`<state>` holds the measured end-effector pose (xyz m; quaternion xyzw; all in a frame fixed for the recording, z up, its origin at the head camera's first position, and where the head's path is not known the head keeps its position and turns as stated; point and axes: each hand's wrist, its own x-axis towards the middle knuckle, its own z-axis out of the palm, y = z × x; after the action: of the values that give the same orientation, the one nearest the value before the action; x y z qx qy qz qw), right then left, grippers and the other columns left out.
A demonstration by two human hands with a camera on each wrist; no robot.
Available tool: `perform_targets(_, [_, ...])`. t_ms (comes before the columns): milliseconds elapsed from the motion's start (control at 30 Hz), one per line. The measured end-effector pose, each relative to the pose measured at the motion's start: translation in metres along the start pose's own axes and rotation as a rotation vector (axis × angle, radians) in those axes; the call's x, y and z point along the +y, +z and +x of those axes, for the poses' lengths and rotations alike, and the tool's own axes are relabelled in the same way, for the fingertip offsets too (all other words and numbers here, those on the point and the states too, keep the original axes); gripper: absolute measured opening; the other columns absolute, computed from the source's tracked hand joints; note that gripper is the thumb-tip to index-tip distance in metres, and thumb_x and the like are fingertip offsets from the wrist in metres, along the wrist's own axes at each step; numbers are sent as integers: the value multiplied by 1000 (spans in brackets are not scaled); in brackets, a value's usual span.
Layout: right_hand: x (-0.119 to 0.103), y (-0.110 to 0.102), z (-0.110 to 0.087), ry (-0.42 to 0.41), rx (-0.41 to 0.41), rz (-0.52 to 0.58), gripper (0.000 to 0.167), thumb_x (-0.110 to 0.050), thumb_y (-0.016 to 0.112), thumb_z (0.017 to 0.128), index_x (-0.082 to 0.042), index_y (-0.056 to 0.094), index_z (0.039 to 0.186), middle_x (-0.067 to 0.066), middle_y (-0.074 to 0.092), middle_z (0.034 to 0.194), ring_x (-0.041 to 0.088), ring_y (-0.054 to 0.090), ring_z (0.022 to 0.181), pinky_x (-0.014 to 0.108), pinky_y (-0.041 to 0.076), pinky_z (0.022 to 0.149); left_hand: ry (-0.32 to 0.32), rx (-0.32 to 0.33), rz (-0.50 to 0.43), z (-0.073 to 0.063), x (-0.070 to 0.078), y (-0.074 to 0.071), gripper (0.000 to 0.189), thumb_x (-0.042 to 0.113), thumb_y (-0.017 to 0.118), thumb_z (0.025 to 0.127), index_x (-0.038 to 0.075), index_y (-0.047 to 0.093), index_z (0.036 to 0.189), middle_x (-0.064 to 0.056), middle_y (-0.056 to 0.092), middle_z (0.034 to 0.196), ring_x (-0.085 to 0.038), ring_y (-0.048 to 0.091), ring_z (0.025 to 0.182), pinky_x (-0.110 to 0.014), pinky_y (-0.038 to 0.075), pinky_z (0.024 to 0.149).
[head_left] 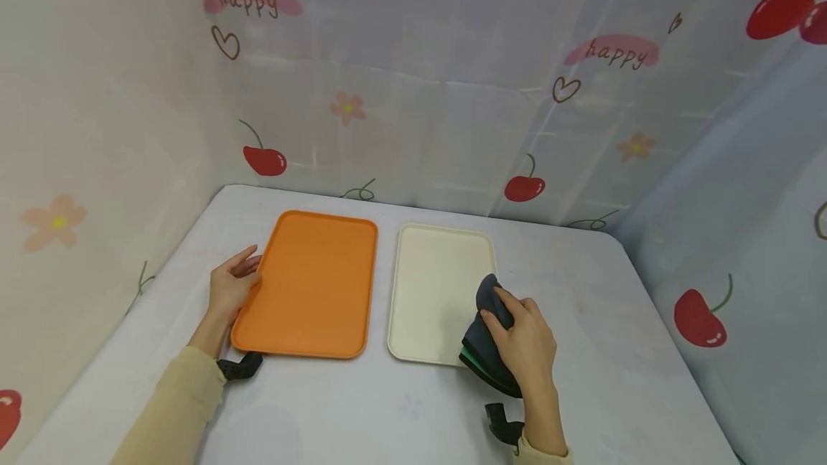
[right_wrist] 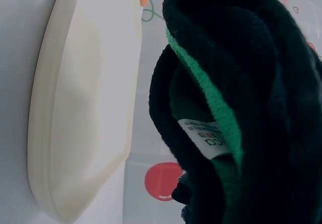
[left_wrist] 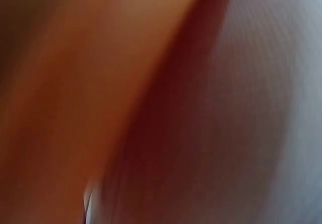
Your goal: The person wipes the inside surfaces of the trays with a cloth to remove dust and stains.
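On the left of the table lies an orange tray (head_left: 314,285). My left hand (head_left: 231,287) holds its left rim, the thumb at the edge and some fingertips hidden behind it. Close orange and dark red blur fills the left wrist view. Beside it is a cream tray (head_left: 429,293), whose rim (right_wrist: 43,148) shows large in the right wrist view. My right hand (head_left: 526,339) pinches a folded dark grey cloth (head_left: 486,346) over the cream tray's near right corner. Seen from the right wrist, the cloth (right_wrist: 226,73) has black edging, a green inner side and a white label (right_wrist: 204,137).
The trays stand side by side with a narrow strip of white table (head_left: 381,293) between them. Behind the table hangs a curtain (head_left: 420,128) printed with cherries, and it continues along both sides. A black wrist mount (head_left: 240,366) sits by each sleeve.
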<state>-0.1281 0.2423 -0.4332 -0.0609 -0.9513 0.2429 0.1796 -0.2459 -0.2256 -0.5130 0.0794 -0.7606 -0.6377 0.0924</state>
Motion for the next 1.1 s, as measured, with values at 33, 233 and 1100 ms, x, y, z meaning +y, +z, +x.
perform_targets(33, [0, 0, 0, -1, 0, -1, 47, -30, 76, 85, -16, 66, 128, 13, 60, 90, 18, 45, 59, 28, 34, 49, 6, 8, -10, 0, 0, 1, 55, -15, 58, 87, -3, 50, 140, 16, 68, 102, 12, 59, 89, -5, 50, 74])
perform_targets(233, [0, -1, -1, -22, 0, -11, 46, -30, 75, 85, -15, 66, 128, 15, 61, 91, 18, 45, 58, 29, 36, 49, -35, 33, 72, -3, 3, 4, 45, -5, 58, 92, 1, 55, 137, -3, 66, 127, 5, 61, 105, -5, 50, 77])
perform_targets(1100, [1, 2, -3, -15, -17, -22, 47, -30, 75, 85, -15, 66, 129, 14, 61, 91, 17, 45, 59, 29, 37, 49, -225, -265, -152, -2, 7, 4, 62, 12, 55, 99, 14, 28, 155, -17, 37, 154, 11, 55, 94, -14, 53, 78])
